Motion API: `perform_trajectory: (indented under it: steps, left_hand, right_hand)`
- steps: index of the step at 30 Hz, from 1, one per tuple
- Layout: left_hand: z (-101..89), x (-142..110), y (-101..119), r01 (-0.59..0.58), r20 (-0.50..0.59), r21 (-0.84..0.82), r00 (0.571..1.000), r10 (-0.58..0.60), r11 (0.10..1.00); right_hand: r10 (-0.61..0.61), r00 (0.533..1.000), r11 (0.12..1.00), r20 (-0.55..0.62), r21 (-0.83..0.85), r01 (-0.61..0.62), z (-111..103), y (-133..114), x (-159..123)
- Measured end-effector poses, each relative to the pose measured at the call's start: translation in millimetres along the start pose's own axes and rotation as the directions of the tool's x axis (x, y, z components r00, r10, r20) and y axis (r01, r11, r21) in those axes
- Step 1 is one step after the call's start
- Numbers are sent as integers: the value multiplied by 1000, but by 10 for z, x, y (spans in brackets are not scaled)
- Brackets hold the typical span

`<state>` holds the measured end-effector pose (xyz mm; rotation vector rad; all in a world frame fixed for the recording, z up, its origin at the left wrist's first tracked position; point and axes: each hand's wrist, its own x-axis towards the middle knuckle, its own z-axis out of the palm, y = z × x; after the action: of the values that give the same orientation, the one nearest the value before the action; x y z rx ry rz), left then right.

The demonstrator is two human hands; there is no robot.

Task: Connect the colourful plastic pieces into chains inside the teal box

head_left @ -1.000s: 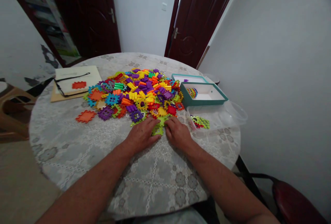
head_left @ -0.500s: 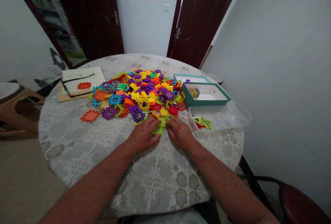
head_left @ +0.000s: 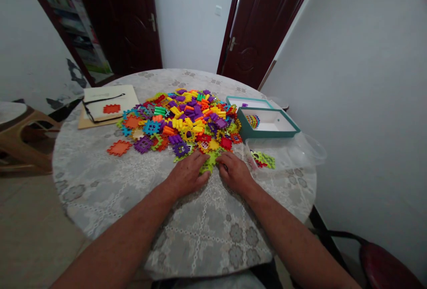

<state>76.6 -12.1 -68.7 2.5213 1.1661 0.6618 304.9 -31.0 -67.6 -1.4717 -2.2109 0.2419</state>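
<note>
Between my two hands, at the near edge of the pile, lies a lime-green plastic building piece (head_left: 211, 160) with notched edges. My left hand (head_left: 188, 172) is closed on its left side, thumb toward me and fingers on the far side. My right hand (head_left: 235, 171) grips its right side with bent fingers. Just beyond my fingers rises a heap of colourful interlocking building pieces (head_left: 190, 117), flat notched squares and small tube shapes. A purple square piece (head_left: 181, 148) rests close to my left fingers.
Right of the heap stands a green-rimmed box (head_left: 271, 131) holding a beaded ring (head_left: 254, 121). In front of it, a clear plastic container (head_left: 287, 155) has several green and red pieces inside. At left are a paper pad (head_left: 128, 97), a black cord (head_left: 96, 121) and orange pieces (head_left: 119, 148).
The whole view has shifted slightly, so everything appears a little further right. Both hands stay on the green piece with hardly any change.
</note>
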Motion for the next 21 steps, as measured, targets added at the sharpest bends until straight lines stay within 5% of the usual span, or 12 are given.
perform_trajectory:
  steps: [14, 21]
  left_hand:
    - [-3, 35, 34, 42, 17, 0, 999, -42, 999]
    - [-23, 20, 19, 58, 68, 0, 996, -58, 998]
  right_hand:
    - [-6, 975, 981, -222, 190, 49, 27, 75, 84]
    - [145, 957, 974, -253, 208, -93, 53, 86, 72]
